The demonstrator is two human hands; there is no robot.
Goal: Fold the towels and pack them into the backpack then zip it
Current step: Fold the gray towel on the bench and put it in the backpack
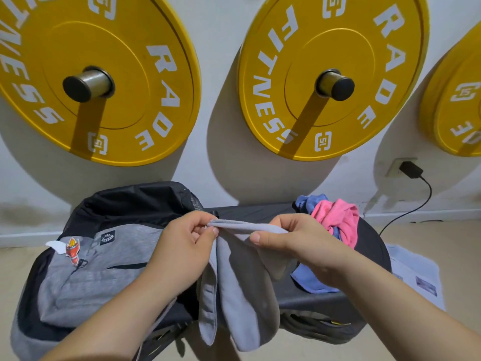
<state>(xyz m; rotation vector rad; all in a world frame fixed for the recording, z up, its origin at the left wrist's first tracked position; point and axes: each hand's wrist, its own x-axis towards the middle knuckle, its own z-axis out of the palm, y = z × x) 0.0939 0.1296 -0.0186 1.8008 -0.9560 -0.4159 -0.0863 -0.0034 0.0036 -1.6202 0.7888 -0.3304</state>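
Grey towel held up by top edge, stretched between both hands above black bench. One end pinched by left hand, thumb against curled fingers; other end gripped by right hand. Rest of towel hung below grip in folds. Grey-and-black backpack laid just left of towel, mouth open. Pink towel bunched at bench's far right; blue towel spread beneath right wrist.

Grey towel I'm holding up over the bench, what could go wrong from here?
The grey towel hangs from pinches of the left hand and right hand, its two hanging parts uneven, so the fold may come out lopsided. Its lower end drops past the bench edge and might brush the floor. The crumpled pink towel sits at the bench's far right end and could slip off.
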